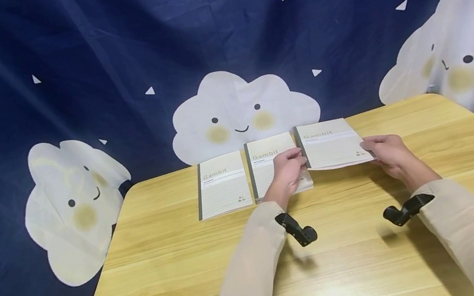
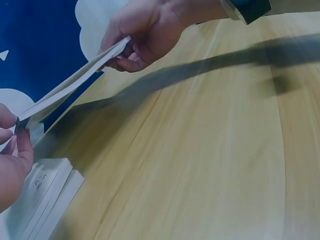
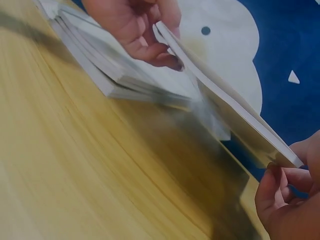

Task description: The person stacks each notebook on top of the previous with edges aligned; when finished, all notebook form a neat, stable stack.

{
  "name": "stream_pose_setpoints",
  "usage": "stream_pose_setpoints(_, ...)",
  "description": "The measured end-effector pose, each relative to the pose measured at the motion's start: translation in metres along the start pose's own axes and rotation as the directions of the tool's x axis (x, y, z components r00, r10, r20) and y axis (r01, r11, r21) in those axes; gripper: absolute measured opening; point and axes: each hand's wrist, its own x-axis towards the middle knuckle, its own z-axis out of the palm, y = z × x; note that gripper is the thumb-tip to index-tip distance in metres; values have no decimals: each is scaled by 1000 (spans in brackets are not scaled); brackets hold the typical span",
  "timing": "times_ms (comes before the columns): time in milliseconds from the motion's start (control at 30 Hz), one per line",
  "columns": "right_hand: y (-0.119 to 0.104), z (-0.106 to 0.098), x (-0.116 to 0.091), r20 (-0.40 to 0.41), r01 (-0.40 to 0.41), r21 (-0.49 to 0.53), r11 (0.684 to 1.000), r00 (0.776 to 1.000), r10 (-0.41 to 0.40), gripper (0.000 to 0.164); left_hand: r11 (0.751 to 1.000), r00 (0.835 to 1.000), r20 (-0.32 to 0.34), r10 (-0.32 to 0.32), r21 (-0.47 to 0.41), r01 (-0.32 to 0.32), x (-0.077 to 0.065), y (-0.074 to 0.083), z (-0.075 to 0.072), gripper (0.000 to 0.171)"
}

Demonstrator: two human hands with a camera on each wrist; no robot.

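A cream notebook (image 1: pixel 330 144) with a dark spine and "Gambit" on its cover is held above the table between both hands. My left hand (image 1: pixel 289 170) pinches its spine edge; my right hand (image 1: pixel 388 155) pinches the opposite edge near the lower corner. Both wrist views show a gap and a shadow beneath the notebook (image 3: pixel 230 107). Under and beside my left hand lies a stack of matching notebooks (image 1: pixel 266 177), partly covered by that hand. Left of the stack, another such notebook (image 1: pixel 223 185) lies flat on the table.
The light wood table (image 1: pixel 167 266) ends at the back against a dark blue curtain (image 1: pixel 114 42) printed with white clouds and small triangles. A small black camera (image 1: pixel 298 230) is strapped to my left wrist, and another camera (image 1: pixel 407 210) to my right.
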Motion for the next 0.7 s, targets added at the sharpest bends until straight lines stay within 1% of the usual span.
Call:
stream_pose_setpoints(133,-1,7,-5,-4,44,70,997,999,-43,60,1000,1000,1,18,-8,-18,-4,1,-7,40)
stream_pose_setpoints(233,-1,13,-8,-11,72,95,993,997,-71,61,999,1000,9,26,20,-26,-6,0,-14,42)
stream_pose_setpoints(367,-1,21,-13,-22,94,96,991,995,-93,60,992,997,38,64,110,-68,-11,0,-24,44)
stream_pose_setpoints(500,-2,29,-16,-13,118,123,985,993,-117,59,975,993,69,100,194,-112,-18,1,-37,44)
stream_pose_setpoints(567,-1,33,-17,-3,128,129,983,992,-129,59,965,991,75,113,230,-127,-20,1,-43,45)
stream_pose_setpoints(700,0,42,-18,14,132,93,987,991,-134,58,944,986,71,149,287,-163,-26,3,-55,45)
